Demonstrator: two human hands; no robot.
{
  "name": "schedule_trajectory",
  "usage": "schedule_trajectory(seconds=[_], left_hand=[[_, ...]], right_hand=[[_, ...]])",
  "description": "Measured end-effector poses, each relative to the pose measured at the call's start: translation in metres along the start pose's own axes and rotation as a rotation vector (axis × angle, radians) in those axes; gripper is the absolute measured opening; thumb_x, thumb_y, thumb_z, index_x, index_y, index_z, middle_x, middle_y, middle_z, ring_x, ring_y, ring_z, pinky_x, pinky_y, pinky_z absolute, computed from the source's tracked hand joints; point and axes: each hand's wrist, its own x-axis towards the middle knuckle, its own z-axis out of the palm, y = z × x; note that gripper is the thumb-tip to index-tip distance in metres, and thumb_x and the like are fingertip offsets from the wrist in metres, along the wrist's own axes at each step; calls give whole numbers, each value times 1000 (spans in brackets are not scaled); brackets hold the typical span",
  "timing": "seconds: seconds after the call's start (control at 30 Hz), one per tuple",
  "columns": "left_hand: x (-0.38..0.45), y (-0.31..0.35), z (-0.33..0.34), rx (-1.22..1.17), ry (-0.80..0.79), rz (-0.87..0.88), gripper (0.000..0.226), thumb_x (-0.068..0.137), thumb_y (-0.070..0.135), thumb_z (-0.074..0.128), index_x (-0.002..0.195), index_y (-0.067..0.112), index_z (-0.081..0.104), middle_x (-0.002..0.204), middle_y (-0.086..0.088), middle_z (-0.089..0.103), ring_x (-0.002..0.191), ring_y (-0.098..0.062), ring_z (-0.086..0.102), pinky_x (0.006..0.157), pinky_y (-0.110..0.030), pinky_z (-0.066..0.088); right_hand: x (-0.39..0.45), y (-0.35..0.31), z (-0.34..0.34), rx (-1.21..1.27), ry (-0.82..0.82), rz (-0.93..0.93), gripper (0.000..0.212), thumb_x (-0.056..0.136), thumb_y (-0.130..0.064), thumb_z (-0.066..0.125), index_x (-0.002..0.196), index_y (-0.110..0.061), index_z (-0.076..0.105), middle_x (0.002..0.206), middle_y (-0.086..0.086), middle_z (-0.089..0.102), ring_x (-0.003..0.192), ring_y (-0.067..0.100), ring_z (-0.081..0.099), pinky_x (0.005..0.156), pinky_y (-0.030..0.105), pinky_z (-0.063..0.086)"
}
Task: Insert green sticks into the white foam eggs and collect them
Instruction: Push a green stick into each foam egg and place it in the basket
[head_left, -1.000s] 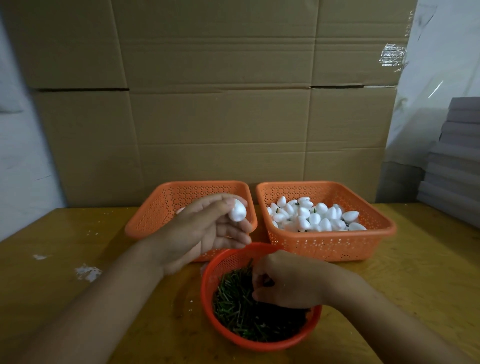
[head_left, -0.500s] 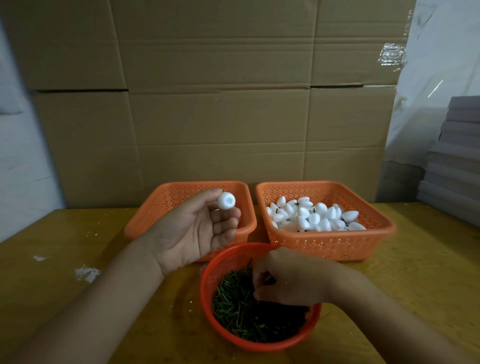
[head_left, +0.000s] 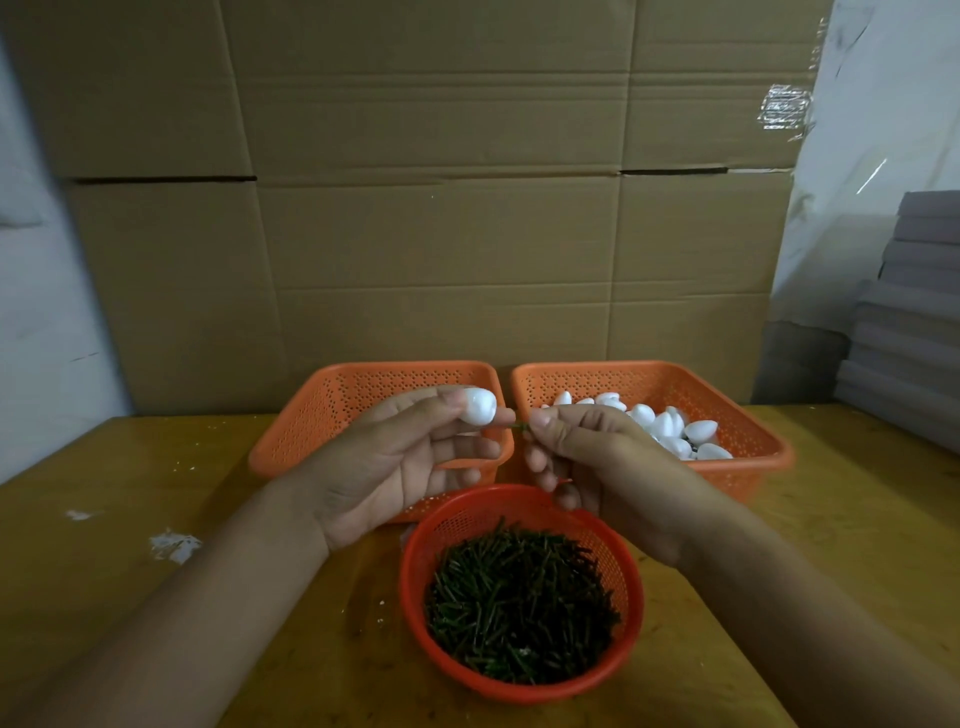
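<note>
Pinching a white foam egg (head_left: 479, 405) between thumb and fingertips, the person's left hand (head_left: 395, 462) holds it raised above the left orange basket (head_left: 332, 410), palm turned upward with the lower fingers loosely curled beneath. The right hand (head_left: 597, 457) meets it from the other side, thumb and forefinger nipping a thin green stick (head_left: 519, 426) whose visible end points at the egg's narrow tip; whether the stick has entered the foam cannot be told, since the fingers hide the join. Both hands hover above the yellow wooden table (head_left: 130, 545), just behind a round red basket (head_left: 519, 680) heaped with short dark green sticks (head_left: 519, 597). To the right, the second orange basket (head_left: 727, 405) carries a loose pile of white foam eggs (head_left: 670, 426), partly hidden by the right hand. White crumbs (head_left: 174, 545) lie scattered on the tabletop at left. Behind the baskets stands a wall of flattened brown cardboard (head_left: 441, 208), and a stack of grey boards (head_left: 914, 322) rises at the far right edge of the table.
</note>
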Motion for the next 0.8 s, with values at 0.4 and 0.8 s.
schedule_trajectory(seconds=[0.4,0.8], left_hand=[[-1,-3,0,118,73,13,31,78,17,80,108,17,76,108,-11,73,86,-14,69,74,-26,57],[-1,-5,1,210,106,51,31,78,18,81,109,17,76,109,-11,75,90,-15,72,75,-23,57]], right_hand=[[0,2,4,-154,369,-202,14,96,-9,62,84,-8,68,65,1,67,58,12,57,46,19,43],[1,7,12,-429,414,-388,23,94,-6,64,77,-20,70,66,-7,72,56,5,59,52,15,43]])
